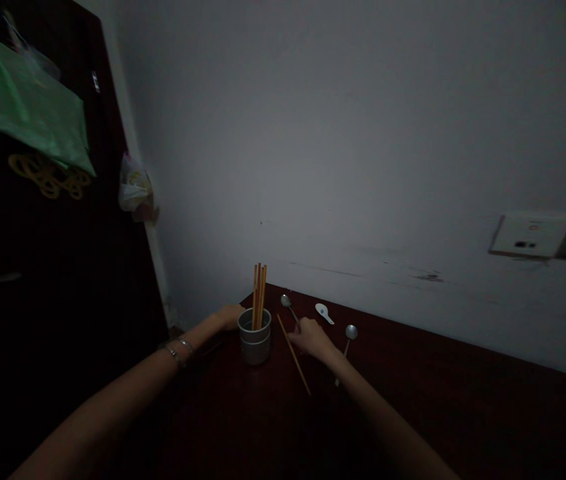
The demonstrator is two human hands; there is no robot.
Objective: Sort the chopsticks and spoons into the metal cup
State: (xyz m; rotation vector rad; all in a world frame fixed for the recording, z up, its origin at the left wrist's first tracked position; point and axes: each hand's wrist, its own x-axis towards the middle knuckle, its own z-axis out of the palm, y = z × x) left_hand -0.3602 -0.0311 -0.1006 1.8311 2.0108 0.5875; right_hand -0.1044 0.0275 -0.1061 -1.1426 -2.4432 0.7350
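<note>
Left hand [230, 317]: grip hidden. Dark-red table [413, 373]: grey cylindrical metal holder [255, 347] beside that hand, several tan wooden chopsticks [255, 300] standing inside. Judged outstanding: loose tan chopstick [293, 355], long silver metal spoon [286, 302] apparently pinched by right hand [311, 337] in poor light, another silver spoon [351, 332], short white spoon [322, 311].

The held spoon [291, 311] in the right grip [311, 338] looks like metal, faintly shiny; left of the grip, the cup [255, 350] seems dull grey metal with a textured side; the chopsticks [259, 293] inside it look like smooth wood, as does the lone chopstick [295, 360] just beside the grip; beyond it, the white spoon [325, 313] appears smooth and glossy; under the grip, the tabletop [443, 380] looks like dark, smooth wood.
</note>
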